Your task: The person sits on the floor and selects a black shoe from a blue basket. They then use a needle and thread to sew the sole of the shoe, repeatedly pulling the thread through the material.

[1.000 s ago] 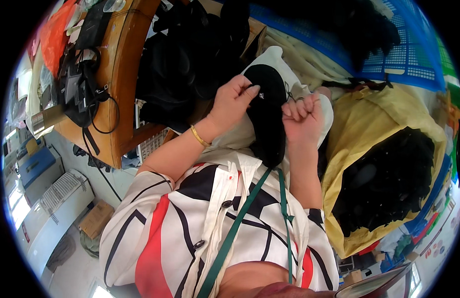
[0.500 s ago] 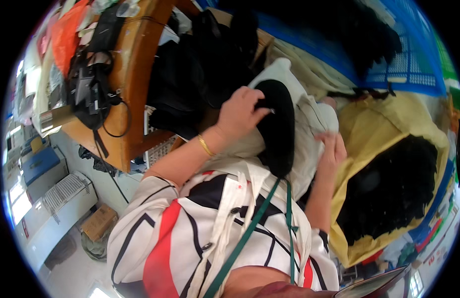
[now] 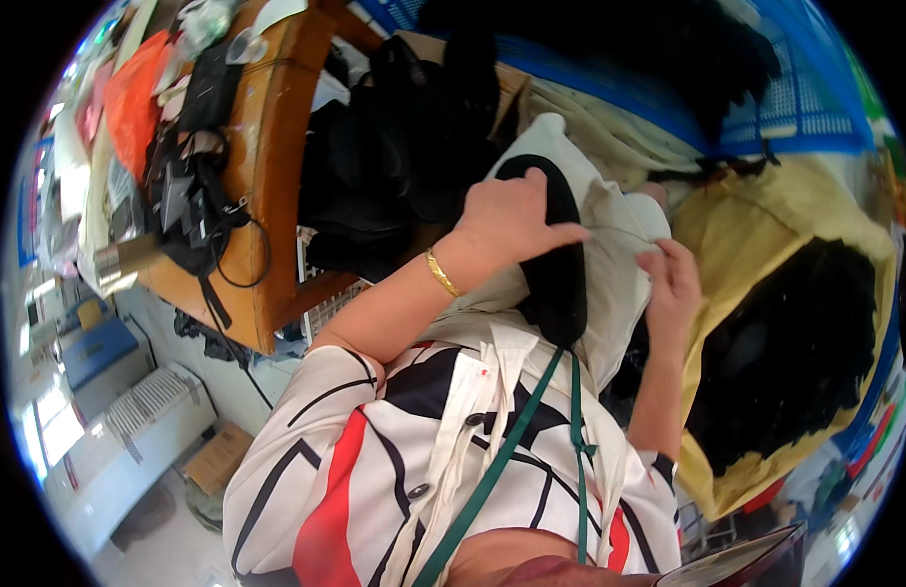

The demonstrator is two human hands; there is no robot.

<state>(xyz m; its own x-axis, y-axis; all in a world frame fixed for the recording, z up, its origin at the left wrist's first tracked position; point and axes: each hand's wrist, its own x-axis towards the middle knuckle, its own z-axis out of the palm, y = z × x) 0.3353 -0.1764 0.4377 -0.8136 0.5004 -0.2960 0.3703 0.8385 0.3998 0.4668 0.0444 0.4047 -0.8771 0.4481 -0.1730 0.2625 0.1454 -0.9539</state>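
Observation:
A long black sole-shaped piece (image 3: 556,293) lies over the pale cloth (image 3: 610,313) on my lap. My left hand (image 3: 507,220) holds its upper part, fingers bent over it and thumb stretched out to the right. Partly hidden by the hand, its fingertips show near the piece's upper end. To the right, my right hand (image 3: 673,284) is raised off the piece with thumb and fingers drawn together. Between the left thumb and the right fingers runs a thin thread-like line (image 3: 619,233), pulled nearly straight.
On my right stands a yellow sack (image 3: 707,372) of black pieces. Blue plastic crates (image 3: 815,127) with dark contents are beyond. Black items (image 3: 375,157) are heaped ahead to the left, beside a wooden table (image 3: 267,176) bearing an orange bag (image 3: 135,103) and a black device.
My left hand has shifted slightly right over the black piece, its thumb now stretched out. The right hand has moved a little right and up, and the thin line now shows between them.

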